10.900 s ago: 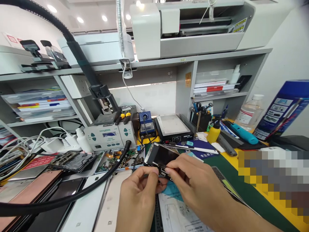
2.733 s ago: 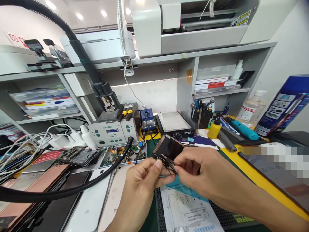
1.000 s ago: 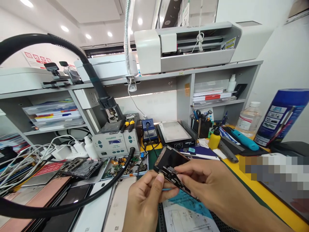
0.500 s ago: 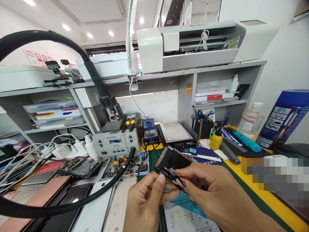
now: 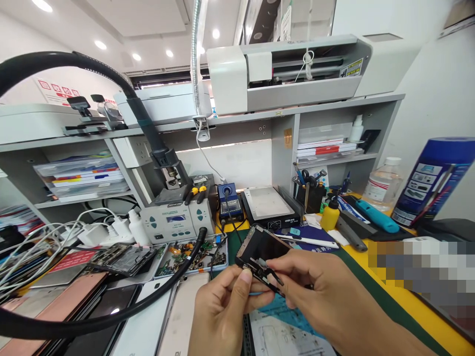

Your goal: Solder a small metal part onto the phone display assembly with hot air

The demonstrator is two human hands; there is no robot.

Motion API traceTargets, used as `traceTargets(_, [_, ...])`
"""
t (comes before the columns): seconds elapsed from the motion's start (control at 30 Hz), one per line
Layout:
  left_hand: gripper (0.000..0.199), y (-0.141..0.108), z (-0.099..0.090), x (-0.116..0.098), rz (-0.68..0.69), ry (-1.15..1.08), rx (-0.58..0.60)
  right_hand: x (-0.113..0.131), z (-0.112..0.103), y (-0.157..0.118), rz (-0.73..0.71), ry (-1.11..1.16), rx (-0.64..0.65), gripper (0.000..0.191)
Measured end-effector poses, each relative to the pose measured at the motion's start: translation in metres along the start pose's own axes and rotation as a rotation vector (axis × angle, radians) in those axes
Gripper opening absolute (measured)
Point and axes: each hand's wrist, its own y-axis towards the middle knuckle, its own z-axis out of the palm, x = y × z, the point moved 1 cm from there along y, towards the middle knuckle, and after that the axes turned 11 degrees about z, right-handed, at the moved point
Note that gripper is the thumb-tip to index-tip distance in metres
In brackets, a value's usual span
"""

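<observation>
Phone assembly (image 5: 261,247) sits tilted in your 2 hands, raised above the printed sheet (image 5: 276,336) and green mat (image 5: 374,284). Your left hand (image 5: 226,309) pinches its near corner; the fingers of your right hand (image 5: 322,287) are pressed together at the near edge, though exactly which part they pinch, you cannot tell. Work looks partway: the small grey piece (image 5: 261,262) and dark strip (image 5: 276,278) lie exposed there, so that edge remains open. Compared with 10.9 s ago, your fingertips sit farther apart, and the view reaches higher.
</observation>
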Motion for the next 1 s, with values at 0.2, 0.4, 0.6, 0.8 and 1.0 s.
traceTargets(0.2, [0.03,0.0,0.0,0.001,0.0,0.023,0.001,0.0,0.002,0.0,0.016,0.018,0.034,0.02])
traceTargets(0.4, [0.033,0.001,0.0,0.001,0.002,0.039,0.002,-0.002,0.005,0.002,0.068,0.076,0.059,0.019])
traceTargets(0.6, [0.029,0.002,-0.004,0.0,-0.043,-0.011,0.012,-0.001,0.003,0.002,0.054,0.073,0.066,0.018])
traceTargets(0.8, [0.034,0.009,-0.01,-0.012,-0.156,-0.218,0.119,0.003,-0.001,0.0,-0.005,-0.089,0.066,0.02])
traceTargets(1.0, [0.027,0.016,-0.014,-0.017,-0.269,-0.038,0.188,0.0,-0.002,-0.003,-0.122,-0.228,0.085,0.022])
